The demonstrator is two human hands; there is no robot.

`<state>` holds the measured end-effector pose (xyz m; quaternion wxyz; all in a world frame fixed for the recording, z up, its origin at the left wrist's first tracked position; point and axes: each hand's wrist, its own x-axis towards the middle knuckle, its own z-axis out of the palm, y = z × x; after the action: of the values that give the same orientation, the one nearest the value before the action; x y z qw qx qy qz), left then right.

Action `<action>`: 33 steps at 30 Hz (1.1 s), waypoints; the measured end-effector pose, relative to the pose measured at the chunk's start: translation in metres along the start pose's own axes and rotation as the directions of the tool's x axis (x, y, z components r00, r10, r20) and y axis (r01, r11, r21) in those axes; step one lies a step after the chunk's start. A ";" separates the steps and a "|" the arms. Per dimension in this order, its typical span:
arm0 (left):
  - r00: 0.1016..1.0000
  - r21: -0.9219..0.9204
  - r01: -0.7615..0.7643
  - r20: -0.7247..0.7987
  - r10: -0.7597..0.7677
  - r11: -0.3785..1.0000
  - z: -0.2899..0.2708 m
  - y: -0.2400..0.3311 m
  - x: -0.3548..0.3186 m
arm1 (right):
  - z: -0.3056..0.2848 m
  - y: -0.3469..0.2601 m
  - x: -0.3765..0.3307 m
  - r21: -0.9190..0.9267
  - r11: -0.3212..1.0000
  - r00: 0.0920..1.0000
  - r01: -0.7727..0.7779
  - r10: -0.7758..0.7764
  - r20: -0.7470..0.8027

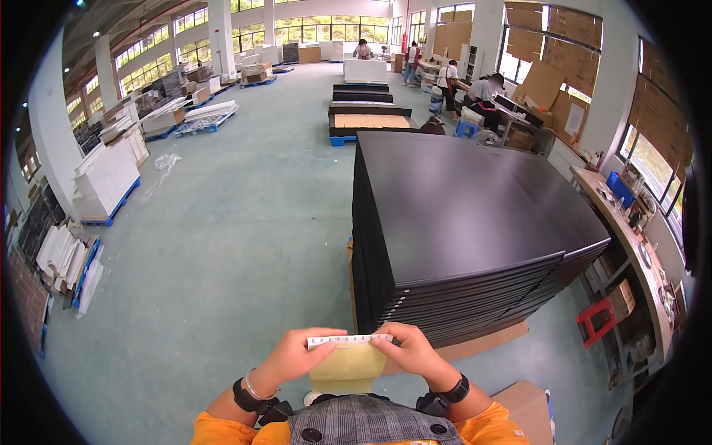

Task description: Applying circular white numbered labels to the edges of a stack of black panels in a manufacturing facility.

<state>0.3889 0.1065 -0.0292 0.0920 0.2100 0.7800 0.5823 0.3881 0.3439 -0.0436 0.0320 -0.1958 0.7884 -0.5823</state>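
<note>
My left hand (294, 357) and my right hand (412, 350) hold a pale yellow sheet (344, 365) between them, close in front of my body. Along its top edge runs a white strip (348, 340) printed with a row of small dark marks; it looks like a strip of labels on backing paper. Each thumb presses the near face of the strip at one end, and the fingers are behind it. Just beyond my right hand stands a tall stack of black panels (475, 208), with small pale spots along its near left corner.
A long workbench (630, 245) with tools runs along the right wall, and a red stool (595, 322) stands before it. Flat cardboard (519, 408) lies at lower right. White panels on pallets (107, 178) line the left. Several people work at the back near more panel stacks (371, 119).
</note>
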 end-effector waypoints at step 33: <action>0.987 -0.371 0.099 -0.080 -0.138 0.923 0.003 -0.029 0.004 | 0.009 -0.002 0.005 -0.052 0.995 0.994 0.080 -0.083 -0.065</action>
<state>0.3798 0.1039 -0.0575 0.1237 0.1109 0.6729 0.7209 0.3866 0.3334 -0.0440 -0.0233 -0.2087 0.7946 -0.5696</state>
